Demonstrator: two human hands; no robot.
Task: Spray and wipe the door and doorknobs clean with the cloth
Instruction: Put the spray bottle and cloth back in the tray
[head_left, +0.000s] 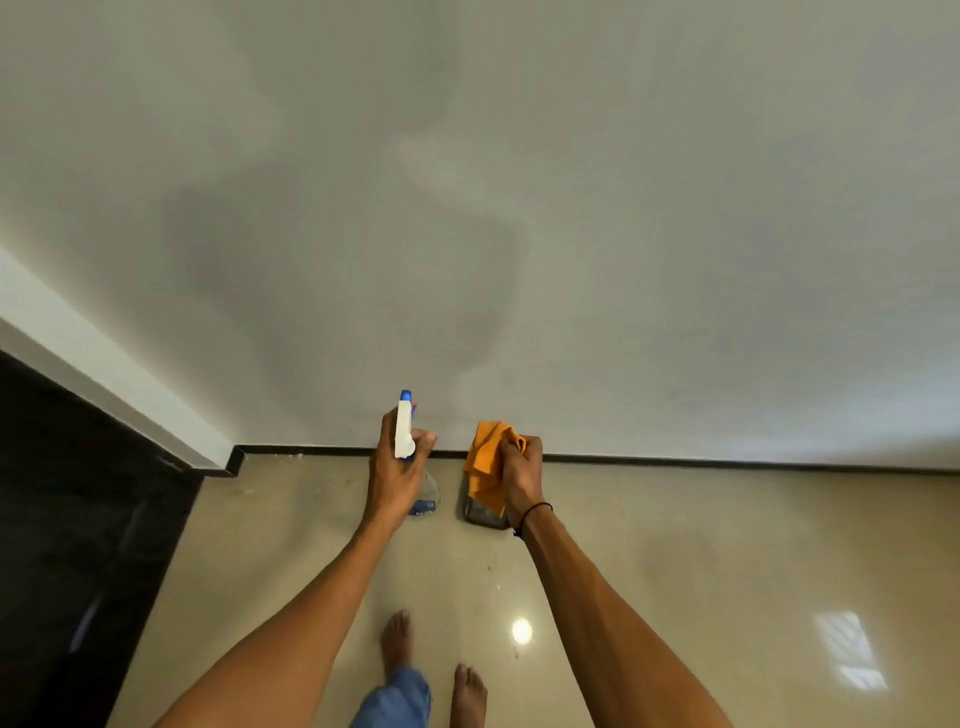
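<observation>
Fingers curled tight, our left hand (397, 470) grips the spray bottle (410, 447) by its neck, white trigger head and blue nozzle pointing up and forward, the clear body hanging below the palm with a little blue liquid at the bottom. Right beside it, our right hand (522, 475) is fisted around the orange cloth (485, 462), which bunches out above the knuckles and drapes down on the left of the hand; a greyish end shows under the orange folds. A thin black band sits on that wrist (535, 514).

Both hands are held out in front of us, near each other but apart, and neither touches anything else. Ahead rises a broad pale wall (519, 208), plain and faintly shadowed, with a dark skirting strip (675, 461) running along its foot. We cannot tell whether this pale surface is the door; no doorknob shows. Glossy beige floor tiles (675, 571) spread beneath us, catching bright reflections. At the left, a white edge (104, 374) angles toward us beside a dark area (78, 519). Our bare feet (467, 696) stand well back from the skirting, with floor open to the right.
</observation>
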